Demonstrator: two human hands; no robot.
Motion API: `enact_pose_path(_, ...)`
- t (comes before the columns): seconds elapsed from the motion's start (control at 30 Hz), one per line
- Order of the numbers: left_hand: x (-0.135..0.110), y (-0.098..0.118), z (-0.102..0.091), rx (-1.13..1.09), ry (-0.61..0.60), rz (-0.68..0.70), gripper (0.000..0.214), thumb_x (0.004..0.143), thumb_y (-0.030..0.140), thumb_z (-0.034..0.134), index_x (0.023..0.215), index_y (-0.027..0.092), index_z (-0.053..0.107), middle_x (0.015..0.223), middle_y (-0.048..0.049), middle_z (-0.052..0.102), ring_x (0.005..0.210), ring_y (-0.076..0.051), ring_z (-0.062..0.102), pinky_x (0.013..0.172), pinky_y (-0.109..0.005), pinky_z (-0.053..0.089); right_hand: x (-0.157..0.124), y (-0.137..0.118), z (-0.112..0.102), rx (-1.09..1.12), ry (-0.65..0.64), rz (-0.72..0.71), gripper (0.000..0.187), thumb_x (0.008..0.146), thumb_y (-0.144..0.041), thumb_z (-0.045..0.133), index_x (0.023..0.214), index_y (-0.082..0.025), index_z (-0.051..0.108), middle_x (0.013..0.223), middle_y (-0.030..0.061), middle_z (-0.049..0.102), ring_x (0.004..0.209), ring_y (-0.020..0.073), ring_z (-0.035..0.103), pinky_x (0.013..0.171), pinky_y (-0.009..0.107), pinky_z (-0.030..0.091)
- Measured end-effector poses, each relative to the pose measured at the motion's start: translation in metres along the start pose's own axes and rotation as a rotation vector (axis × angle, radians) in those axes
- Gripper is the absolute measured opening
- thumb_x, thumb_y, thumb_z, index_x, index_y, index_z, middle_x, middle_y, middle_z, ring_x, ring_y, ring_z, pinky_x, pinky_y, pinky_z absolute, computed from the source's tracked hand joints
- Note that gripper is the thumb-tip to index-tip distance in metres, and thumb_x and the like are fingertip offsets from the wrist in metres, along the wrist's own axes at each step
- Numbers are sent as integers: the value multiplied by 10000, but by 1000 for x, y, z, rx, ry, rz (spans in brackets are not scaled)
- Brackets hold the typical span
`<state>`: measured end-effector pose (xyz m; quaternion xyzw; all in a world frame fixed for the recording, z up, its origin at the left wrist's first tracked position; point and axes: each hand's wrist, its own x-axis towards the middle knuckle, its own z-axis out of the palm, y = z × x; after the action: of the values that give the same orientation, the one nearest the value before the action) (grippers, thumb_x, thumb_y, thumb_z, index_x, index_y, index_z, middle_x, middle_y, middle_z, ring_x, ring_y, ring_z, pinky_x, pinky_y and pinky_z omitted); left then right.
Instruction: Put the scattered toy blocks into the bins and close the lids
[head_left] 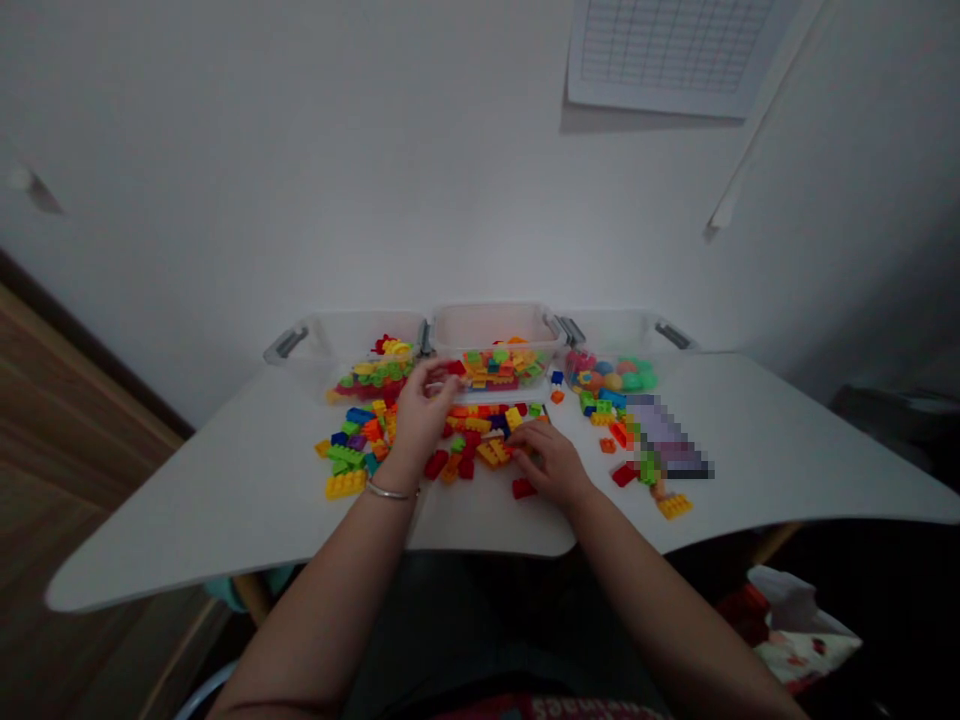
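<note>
My left hand (424, 410) is raised in front of the middle clear box (495, 345), its fingers closed at the edge of a red toy brick (456, 368). A metal bangle (391, 492) circles that wrist. Low over the loose bricks, my right hand (553, 462) has its fingers bent together. Its fingertips reach the side of a yellow-orange brick (493, 453); what lies between them is too small to make out. Under this hand is a red brick (523, 488), and a yellow brick (514, 418) lies just beyond its fingers.
Toy bricks fill part of the left clear box (352, 335); coloured balls lie in the right clear box (622, 335). More loose bricks (346, 455) spread leftward. A pixelated dark-edged flat object (667, 435) lies right on the white table (247, 480). The wall stands behind.
</note>
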<state>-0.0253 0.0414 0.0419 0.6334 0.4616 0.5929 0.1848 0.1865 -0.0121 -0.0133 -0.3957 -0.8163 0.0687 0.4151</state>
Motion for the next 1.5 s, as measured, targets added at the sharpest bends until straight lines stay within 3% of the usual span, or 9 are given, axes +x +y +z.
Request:
enact_pose_path(0.07,18,-1,-1,-28,126,22,234,849,248,548,1072,190,583,1029,-65,687,909,-173,656,809,-311,542,0,0,-1,17,23,-2,157,880,-258,502,916,-225,651,964,81,682,935,217,626,841,373,515)
enact_pose_path(0.2,51,-4,-1,132,180,104,245,818,211,565,1060,194,593,1039,-62,654,875,-171,623,795,-312,534,0,1,-3,69,65,11,169,891,-260,492,884,-233,659,940,71,682,927,210,621,855,375,511)
enact_pose_path(0.33,75,-5,2,470,19,259,255,813,132,515,1035,185,628,1057,-99,648,1048,-252,573,965,-424,453,1,4,-4,41,105,42,138,863,-231,522,844,-230,659,901,67,694,891,215,621,836,382,507)
enact_pose_path(0.57,83,-11,6,698,-210,216,299,834,129,413,879,174,705,937,-120,678,1001,-281,583,961,-466,420,3,12,-2,-4,173,74,156,845,-234,512,793,-234,659,868,63,712,853,226,631,820,407,496)
enact_pose_path(0.83,73,-19,5,639,-178,298,357,934,266,379,984,177,721,1129,-89,715,1208,-301,503,1079,-550,316,3,16,0,-28,195,94,157,839,-212,507,778,-240,649,841,60,710,833,229,624,809,404,494)
enact_pose_path(1.07,44,8,0,599,-179,360,342,882,244,488,1175,178,651,1237,-92,657,1267,-287,469,1131,-495,306,2,16,0,-65,251,173,182,865,-216,479,836,-234,658,861,66,702,873,234,614,827,403,487)
enact_pose_path(1.17,20,20,4,598,-292,387,313,890,251,500,1160,205,652,1195,-82,662,1176,-268,530,1071,-459,385,3,16,-1,-66,260,203,194,870,-209,467,863,-230,659,876,70,695,883,235,608,832,403,483)
enact_pose_path(1.3,-15,22,13,562,-594,456,288,901,224,519,1153,198,656,1181,-88,667,1122,-243,565,1039,-422,418,3,16,1,-65,263,224,188,866,-212,472,892,-213,659,883,83,678,882,242,599,830,402,479)
enact_pose_path(1.5,-44,18,31,709,-688,499,412,914,199,517,1320,253,565,1168,-87,632,1087,-248,554,982,-428,446,2,20,3,-71,233,279,180,853,-212,473,914,-207,642,895,86,659,886,247,585,825,410,475)
